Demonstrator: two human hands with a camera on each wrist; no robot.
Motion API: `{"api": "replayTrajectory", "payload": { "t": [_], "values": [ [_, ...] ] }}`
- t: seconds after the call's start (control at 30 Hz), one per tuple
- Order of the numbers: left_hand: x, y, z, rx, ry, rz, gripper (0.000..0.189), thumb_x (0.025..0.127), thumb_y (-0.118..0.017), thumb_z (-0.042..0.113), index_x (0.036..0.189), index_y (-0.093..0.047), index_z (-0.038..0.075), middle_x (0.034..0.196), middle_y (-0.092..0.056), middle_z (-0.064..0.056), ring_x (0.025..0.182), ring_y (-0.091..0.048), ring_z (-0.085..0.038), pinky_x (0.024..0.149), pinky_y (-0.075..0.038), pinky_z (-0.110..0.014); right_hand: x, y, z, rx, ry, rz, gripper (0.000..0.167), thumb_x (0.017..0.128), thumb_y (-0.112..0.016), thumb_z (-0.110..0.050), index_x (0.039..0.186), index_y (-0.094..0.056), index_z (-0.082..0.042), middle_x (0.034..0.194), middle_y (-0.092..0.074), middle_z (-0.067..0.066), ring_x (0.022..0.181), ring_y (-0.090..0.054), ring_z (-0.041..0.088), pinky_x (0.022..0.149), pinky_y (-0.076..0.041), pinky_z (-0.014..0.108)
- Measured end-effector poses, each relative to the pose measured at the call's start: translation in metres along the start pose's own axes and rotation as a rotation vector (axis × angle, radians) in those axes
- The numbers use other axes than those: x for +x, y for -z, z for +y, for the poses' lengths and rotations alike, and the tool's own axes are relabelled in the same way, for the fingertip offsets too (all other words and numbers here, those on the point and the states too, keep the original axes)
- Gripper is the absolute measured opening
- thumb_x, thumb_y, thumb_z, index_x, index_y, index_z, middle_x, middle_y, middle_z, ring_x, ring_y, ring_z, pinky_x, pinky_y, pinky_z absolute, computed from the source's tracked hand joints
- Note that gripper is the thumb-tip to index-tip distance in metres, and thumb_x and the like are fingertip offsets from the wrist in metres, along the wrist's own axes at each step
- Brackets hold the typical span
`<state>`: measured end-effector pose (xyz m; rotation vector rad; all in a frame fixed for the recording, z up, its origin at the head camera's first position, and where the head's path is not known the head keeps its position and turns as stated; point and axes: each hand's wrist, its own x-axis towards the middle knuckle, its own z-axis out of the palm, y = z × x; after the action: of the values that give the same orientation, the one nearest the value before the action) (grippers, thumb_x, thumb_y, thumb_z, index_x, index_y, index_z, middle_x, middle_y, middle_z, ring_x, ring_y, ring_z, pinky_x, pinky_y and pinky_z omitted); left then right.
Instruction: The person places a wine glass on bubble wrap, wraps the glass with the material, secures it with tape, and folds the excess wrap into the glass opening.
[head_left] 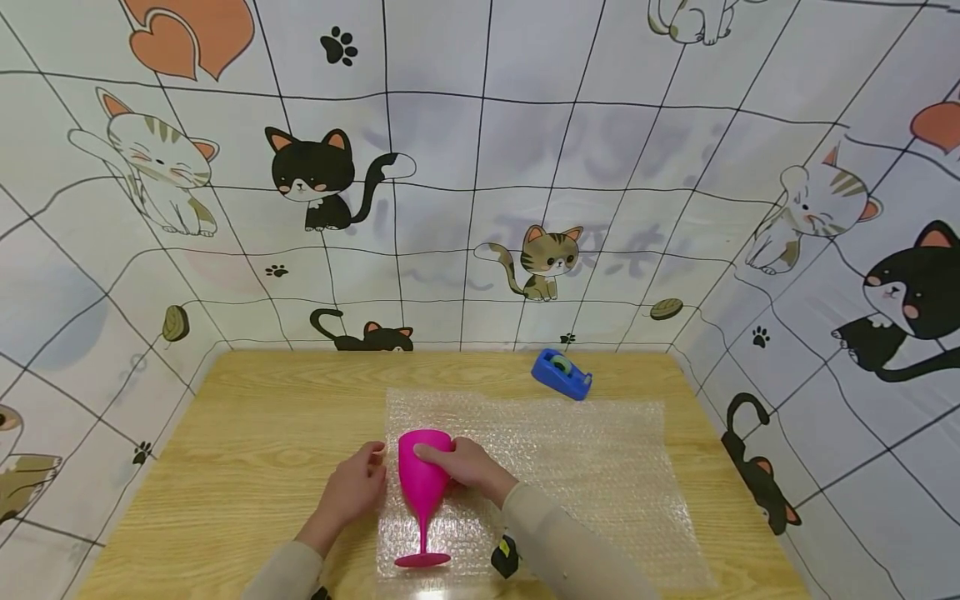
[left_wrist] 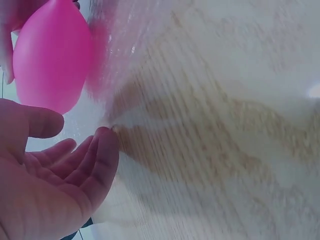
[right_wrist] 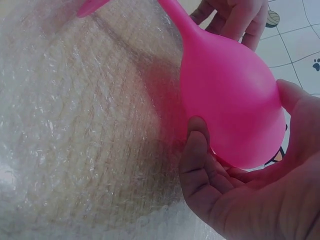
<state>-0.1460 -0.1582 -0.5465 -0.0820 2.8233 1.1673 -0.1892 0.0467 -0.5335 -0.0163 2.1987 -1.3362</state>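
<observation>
A bright pink wine goblet (head_left: 424,479) lies over the left part of a sheet of bubble wrap (head_left: 585,467), its foot toward the person. My right hand (head_left: 474,465) grips the bowl near the rim, thumb on top and fingers curled along the side, as the right wrist view also shows for the goblet (right_wrist: 230,95). Left of the goblet, my left hand (head_left: 356,483) is at the sheet's left edge with its fingers loosely bent. In the left wrist view the left hand (left_wrist: 65,175) holds nothing, its fingertips close to the wrap's edge.
A blue tape dispenser (head_left: 562,375) stands at the back of the wooden table (head_left: 285,408), just beyond the wrap. Cloth walls (head_left: 435,217) printed with cats and grid lines enclose the table at the back and on both sides.
</observation>
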Motion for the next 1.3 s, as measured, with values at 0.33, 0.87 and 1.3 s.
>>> {"api": "replayTrajectory", "payload": {
  "t": [0.33, 0.87, 1.3],
  "values": [
    [0.004, 0.000, 0.004, -0.379, 0.203, -0.074, 0.039, 0.096, -0.048, 0.009, 0.132, -0.048, -0.006, 0.111, -0.063, -0.022, 0.080, -0.061, -0.020, 0.064, -0.052, -0.030, -0.002, 0.002, -0.001, -0.032, 0.010, 0.010, 0.066, 0.081, -0.064, -0.065, 0.103, -0.059, -0.003, 0.085, -0.063, 0.008, 0.074, -0.061, 0.023, 0.064, -0.052, 0.034],
    [0.010, -0.001, 0.002, -0.426, 0.265, -0.091, 0.048, 0.092, -0.058, 0.010, 0.133, -0.042, -0.009, 0.106, -0.059, -0.019, 0.084, -0.060, -0.019, 0.070, -0.054, -0.033, 0.000, 0.002, -0.003, -0.045, 0.010, 0.012, 0.067, 0.082, -0.064, -0.065, 0.103, -0.059, -0.002, 0.086, -0.062, 0.009, 0.075, -0.062, 0.023, 0.066, -0.054, 0.035],
    [0.008, -0.004, 0.001, -0.391, 0.225, -0.144, 0.042, 0.094, -0.058, 0.014, 0.129, -0.055, -0.010, 0.100, -0.066, -0.014, 0.082, -0.057, -0.018, 0.068, -0.051, -0.030, 0.001, 0.001, -0.003, -0.048, -0.005, 0.008, 0.068, 0.082, -0.064, -0.064, 0.108, -0.059, -0.002, 0.088, -0.062, 0.008, 0.076, -0.062, 0.022, 0.066, -0.053, 0.034]
  ]
}}
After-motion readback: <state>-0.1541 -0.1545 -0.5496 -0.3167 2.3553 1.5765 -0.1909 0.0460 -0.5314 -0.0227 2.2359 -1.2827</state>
